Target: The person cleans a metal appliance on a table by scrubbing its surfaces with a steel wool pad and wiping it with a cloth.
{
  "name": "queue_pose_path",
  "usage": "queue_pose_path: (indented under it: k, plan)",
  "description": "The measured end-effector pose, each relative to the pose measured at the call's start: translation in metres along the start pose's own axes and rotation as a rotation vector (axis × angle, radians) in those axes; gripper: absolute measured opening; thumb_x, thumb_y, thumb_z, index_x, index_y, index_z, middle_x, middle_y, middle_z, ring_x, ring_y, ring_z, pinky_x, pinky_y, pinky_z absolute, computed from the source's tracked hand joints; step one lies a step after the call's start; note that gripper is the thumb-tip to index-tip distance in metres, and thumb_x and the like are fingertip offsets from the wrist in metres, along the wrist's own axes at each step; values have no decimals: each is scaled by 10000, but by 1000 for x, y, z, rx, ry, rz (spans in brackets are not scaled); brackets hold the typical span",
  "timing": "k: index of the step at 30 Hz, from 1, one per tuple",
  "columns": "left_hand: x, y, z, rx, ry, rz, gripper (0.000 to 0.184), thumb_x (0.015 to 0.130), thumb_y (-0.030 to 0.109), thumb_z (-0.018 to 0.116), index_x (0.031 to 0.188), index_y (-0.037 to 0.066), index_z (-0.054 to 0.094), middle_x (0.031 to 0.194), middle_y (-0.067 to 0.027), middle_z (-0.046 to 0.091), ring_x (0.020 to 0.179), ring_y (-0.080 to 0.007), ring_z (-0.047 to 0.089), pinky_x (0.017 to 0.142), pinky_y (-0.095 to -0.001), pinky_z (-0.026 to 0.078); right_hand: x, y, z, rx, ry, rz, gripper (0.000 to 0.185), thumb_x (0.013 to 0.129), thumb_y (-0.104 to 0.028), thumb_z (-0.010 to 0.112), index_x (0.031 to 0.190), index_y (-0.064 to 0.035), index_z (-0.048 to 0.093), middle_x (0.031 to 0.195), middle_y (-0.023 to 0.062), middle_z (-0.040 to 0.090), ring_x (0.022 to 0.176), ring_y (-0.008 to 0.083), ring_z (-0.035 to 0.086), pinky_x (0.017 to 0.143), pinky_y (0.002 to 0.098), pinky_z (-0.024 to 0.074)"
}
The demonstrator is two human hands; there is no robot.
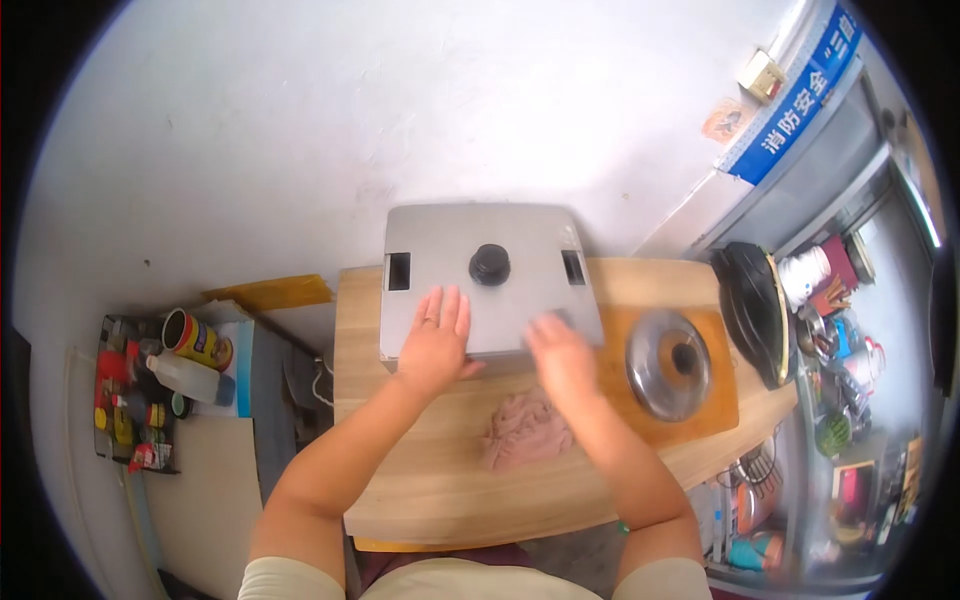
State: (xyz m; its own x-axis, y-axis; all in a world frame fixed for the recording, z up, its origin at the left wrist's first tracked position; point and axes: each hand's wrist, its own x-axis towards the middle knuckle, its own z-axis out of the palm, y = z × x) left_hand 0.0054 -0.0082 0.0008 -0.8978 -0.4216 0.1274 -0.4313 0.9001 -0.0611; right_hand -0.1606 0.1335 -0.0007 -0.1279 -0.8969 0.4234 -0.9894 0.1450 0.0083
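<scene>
Looking forward and down from the wearer's head at the near side of the desk [430,500], aiming from close above at the grey box [490,312], facing the far wall [280,120], spreading wide left and right.

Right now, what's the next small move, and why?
Probably lower the right grip to the pink cloth: it lies bunched on the wooden table just below the metal box, while the left grip rests open on the box, perhaps steadying it.
</scene>
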Motion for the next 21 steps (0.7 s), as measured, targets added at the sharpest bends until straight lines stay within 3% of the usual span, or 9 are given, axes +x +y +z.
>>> queue_pose_path:
  k: [3, 5, 6, 10, 13, 16, 21]
  plan:
    - [4, 1, 4, -30, 18, 16, 983, 743, 593, 631, 1376, -83, 301, 1451, -241, 302, 1375, -320, 278, 1130, -414, 231, 29, -5, 16, 320, 44, 20, 244, 794, -94, 600, 1017, -113, 695, 1117, 90, 646, 1042, 265, 609, 870, 379, 494]
    - [8, -3, 3, -48, 24, 26, 995, 737, 606, 625, 1375, -86, 301, 1454, -235, 303, 1374, -316, 281, 1129, -412, 234, 63, 19, 25, 461, -11, 151, 186, 774, -93, 644, 938, -133, 723, 1116, 55, 650, 999, 257, 623, 855, 376, 500]
    - [9, -4, 4, -62, 22, 24, 1001, 735, 614, 621, 1375, -86, 300, 1455, -233, 301, 1375, -315, 281, 1129, -410, 235, 81, 38, 45, 412, 65, 138, 122, 769, -99, 663, 863, -132, 733, 1095, 52, 653, 956, 271, 628, 820, 376, 507]
    - [6, -4, 2, -76, 18, 17, 1021, 727, 638, 604, 1381, -82, 294, 1464, -227, 293, 1376, -311, 279, 1131, -403, 232, 139, 68, 60, 377, 99, 250, 96, 771, -93, 666, 843, -117, 724, 944, 81, 643, 880, 305, 615, 760, 386, 504]
    - [5, -4, 2, -72, 5, 10, 1025, 725, 639, 601, 1386, -80, 289, 1466, -225, 290, 1379, -308, 271, 1134, -397, 224, 100, 49, 35, 345, 4, 76, 81, 760, -85, 666, 825, -98, 714, 873, 108, 618, 853, 312, 606, 732, 390, 503]
    - [6, -3, 5, -79, -10, 7, 1030, 720, 639, 600, 1388, -80, 287, 1464, -225, 294, 1381, -308, 268, 1136, -397, 221, 79, 41, 22, 475, 98, -85, 57, 751, -74, 661, 796, -77, 696, 828, 123, 601, 812, 311, 603, 698, 394, 500]
    - [10, -3, 4, -80, -1, -2, 1030, 719, 642, 595, 1387, -79, 288, 1462, -224, 299, 1383, -311, 264, 1137, -398, 220, 160, 73, 61, 388, 78, 79, 66, 758, -39, 625, 788, -56, 682, 823, 116, 602, 787, 334, 600, 689, 400, 495]
